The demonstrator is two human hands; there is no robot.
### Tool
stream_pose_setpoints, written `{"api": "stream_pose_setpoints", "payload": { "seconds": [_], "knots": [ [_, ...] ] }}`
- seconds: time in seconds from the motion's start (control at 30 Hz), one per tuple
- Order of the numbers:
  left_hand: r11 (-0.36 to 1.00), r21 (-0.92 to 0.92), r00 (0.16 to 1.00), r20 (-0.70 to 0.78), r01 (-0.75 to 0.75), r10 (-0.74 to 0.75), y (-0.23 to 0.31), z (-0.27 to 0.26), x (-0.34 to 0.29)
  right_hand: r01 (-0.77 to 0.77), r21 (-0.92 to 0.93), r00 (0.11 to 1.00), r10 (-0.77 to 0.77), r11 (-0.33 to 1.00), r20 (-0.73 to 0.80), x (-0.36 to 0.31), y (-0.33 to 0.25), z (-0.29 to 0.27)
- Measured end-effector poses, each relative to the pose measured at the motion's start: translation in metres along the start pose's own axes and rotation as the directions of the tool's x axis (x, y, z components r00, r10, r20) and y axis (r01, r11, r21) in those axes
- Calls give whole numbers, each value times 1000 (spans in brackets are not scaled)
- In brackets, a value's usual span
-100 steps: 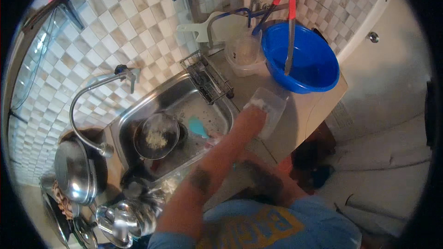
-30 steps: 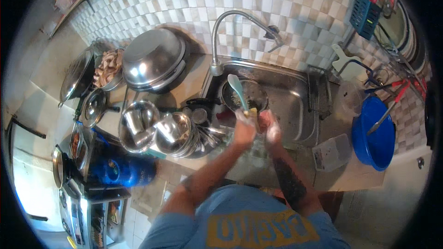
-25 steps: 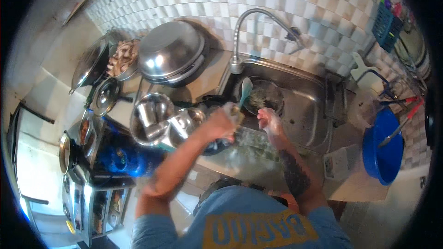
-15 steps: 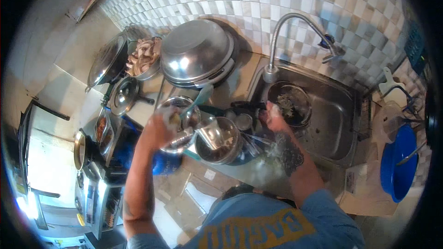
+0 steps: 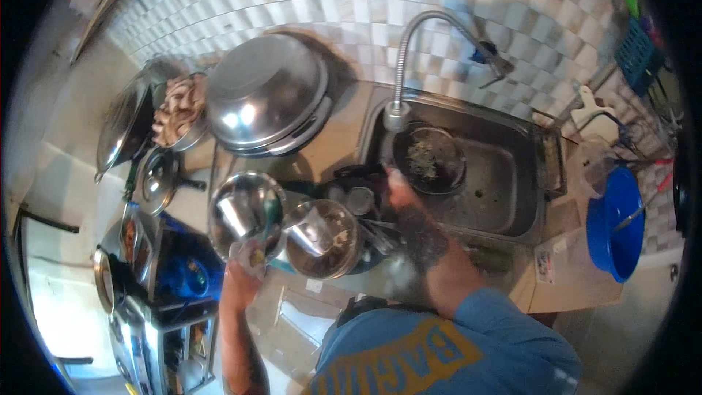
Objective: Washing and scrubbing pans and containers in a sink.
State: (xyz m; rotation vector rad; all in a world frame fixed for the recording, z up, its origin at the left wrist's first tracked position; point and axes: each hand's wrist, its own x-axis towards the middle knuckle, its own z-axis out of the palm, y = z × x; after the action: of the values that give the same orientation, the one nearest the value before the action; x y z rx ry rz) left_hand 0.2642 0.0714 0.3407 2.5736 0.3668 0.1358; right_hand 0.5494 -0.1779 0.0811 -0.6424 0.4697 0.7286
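Observation:
My left hand [image 5: 243,275] is closed around a small pale, translucent thing [image 5: 256,254] with a yellow-green patch; its kind is unclear. That hand is at the near rim of a steel bowl [image 5: 221,238]. Inside the bowl are a steel cup [image 5: 235,213] and a teal utensil [image 5: 273,213], partly visible. To the right stands a pot [image 5: 344,256] with another steel cup [image 5: 311,235] and food residue. My right hand [image 5: 397,183] grips the black handle [image 5: 357,171] of a frying pan [image 5: 455,175] close to its rim. Greenish scraps [image 5: 422,159] lie in the pan, inside the sink.
The steel sink [image 5: 504,225] has a curved flexible faucet [image 5: 401,58]. Behind the bowl sits a large upturned metal basin [image 5: 267,84]. Lids [image 5: 157,179] and a bowl of brownish pieces [image 5: 178,110] are at left. A blue basin [image 5: 614,223] stands right.
The view has shifted right. My left hand has come from over the steel bowl to its near rim. The teal utensil no longer sticks out past the bowl's back edge.

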Motion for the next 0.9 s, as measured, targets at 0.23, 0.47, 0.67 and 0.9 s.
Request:
{"api": "stream_pose_setpoints", "payload": {
  "seconds": [0.23, 0.47, 0.67, 0.9],
  "knots": [
    [995, -86, 981, -192, -44, 27, 27, -1, 15, 358, 348, 934, -325, 867, -151, -44, -20, 15],
    [899, -304, 867, -477, -316, 143, 81, -10, 10, 241, 357, 936, -314, 902, 161, -198, -61, -23],
    [832, -309, 866, -359, -462, 347, 185, 52, 36, 71, -283, 993, -93, 956, -67, -284, -97, -104],
    [806, -460, 928, -201, -373, 314, 220, 196, 79, 186, -670, 889, -414, 718, -196, -351, -115, -142]
  ]
}}
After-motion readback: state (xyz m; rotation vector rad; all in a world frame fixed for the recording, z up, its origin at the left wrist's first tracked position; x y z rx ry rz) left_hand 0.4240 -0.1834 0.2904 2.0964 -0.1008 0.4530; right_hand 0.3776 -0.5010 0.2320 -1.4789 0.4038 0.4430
